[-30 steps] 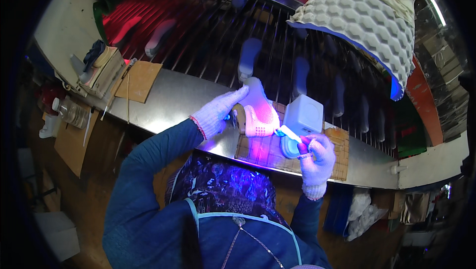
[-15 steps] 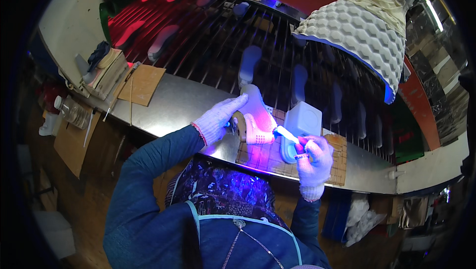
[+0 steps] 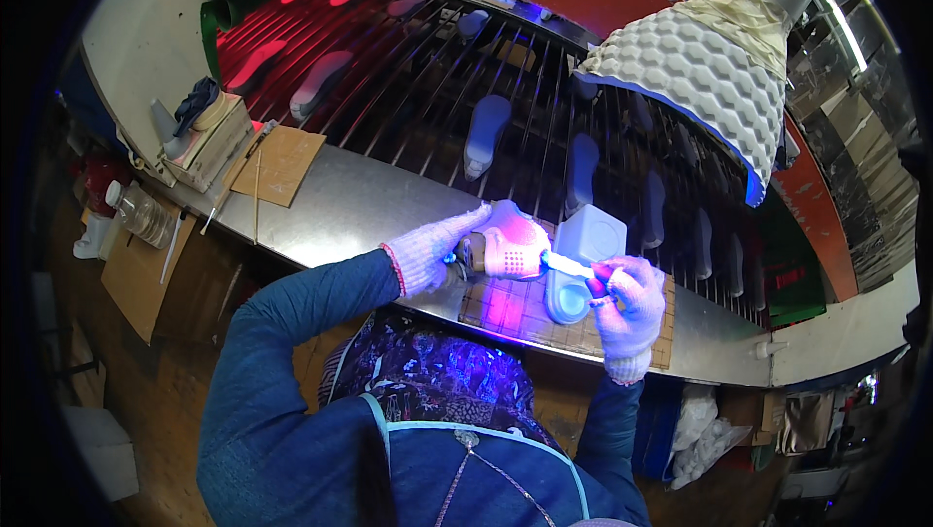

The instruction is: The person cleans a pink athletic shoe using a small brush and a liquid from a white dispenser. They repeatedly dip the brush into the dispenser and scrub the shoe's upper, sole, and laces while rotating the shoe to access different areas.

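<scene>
My left hand (image 3: 432, 248), in a white knit glove, grips a shoe sole (image 3: 510, 243) that glows pink under the lamp, holding it just above a cardboard mat (image 3: 505, 313) on the steel bench. My right hand (image 3: 627, 301), also gloved, holds a small glowing brush (image 3: 569, 265) whose tip touches the sole's right edge. Directly under the brush sits a small round pot (image 3: 566, 301), and a white square container (image 3: 590, 235) stands behind it.
A large honeycomb lamp shade (image 3: 695, 70) hangs over the bench at upper right. Several soles (image 3: 484, 133) lie on a wire rack (image 3: 408, 89) behind the steel bench (image 3: 340, 211). A wooden box (image 3: 209, 143), cardboard sheet (image 3: 282, 165) and plastic bottle (image 3: 141, 216) are at left.
The sole and both hands have shifted slightly; the brush has lifted from the pot area onto the sole's edge.
</scene>
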Action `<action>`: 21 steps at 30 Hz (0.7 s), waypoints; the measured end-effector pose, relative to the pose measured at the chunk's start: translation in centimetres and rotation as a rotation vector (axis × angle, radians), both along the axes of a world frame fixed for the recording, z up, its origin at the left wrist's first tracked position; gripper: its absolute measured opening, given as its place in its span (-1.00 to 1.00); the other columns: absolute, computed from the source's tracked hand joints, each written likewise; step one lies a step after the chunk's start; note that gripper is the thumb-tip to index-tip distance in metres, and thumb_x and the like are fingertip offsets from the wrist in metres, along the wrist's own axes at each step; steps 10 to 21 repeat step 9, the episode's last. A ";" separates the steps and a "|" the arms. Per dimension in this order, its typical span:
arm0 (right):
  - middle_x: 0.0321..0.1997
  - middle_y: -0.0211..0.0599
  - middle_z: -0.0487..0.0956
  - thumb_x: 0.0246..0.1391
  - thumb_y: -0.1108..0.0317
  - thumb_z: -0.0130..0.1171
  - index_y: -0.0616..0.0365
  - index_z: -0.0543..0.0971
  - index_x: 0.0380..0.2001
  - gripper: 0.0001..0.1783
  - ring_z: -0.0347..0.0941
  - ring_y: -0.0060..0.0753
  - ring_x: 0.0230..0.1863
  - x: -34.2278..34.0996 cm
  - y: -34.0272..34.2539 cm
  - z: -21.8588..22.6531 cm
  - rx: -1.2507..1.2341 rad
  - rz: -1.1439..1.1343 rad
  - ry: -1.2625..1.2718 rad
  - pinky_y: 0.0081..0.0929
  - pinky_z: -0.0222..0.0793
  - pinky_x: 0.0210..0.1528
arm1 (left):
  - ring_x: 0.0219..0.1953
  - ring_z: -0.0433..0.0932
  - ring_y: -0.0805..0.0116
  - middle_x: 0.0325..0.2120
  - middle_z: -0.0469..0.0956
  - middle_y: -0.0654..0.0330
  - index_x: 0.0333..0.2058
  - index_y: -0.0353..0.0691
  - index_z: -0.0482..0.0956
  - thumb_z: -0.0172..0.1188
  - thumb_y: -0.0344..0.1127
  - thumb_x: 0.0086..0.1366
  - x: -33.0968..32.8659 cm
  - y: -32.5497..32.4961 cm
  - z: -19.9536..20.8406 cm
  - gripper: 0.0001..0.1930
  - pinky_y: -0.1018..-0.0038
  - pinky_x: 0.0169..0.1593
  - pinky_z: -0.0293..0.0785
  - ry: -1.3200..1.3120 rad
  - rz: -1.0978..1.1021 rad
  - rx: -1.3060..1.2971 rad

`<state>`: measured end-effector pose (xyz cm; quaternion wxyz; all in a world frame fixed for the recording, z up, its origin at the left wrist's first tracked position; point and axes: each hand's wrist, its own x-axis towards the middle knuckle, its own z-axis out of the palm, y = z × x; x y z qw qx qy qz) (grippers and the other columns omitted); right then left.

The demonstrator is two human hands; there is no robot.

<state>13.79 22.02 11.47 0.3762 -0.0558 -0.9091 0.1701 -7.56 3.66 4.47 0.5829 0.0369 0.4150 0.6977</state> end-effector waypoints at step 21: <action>-0.24 -0.35 0.67 -0.30 0.51 0.39 0.06 0.72 -0.40 -0.74 0.47 -0.24 -0.18 -0.7 0.9 2.1 -0.007 0.124 -0.011 -0.30 0.30 -0.09 | 0.12 0.58 -0.14 0.12 0.52 -0.14 0.19 -0.34 0.43 0.29 0.14 0.34 1.7 -0.1 -0.9 -0.30 0.10 0.18 0.58 -0.560 -0.165 -0.087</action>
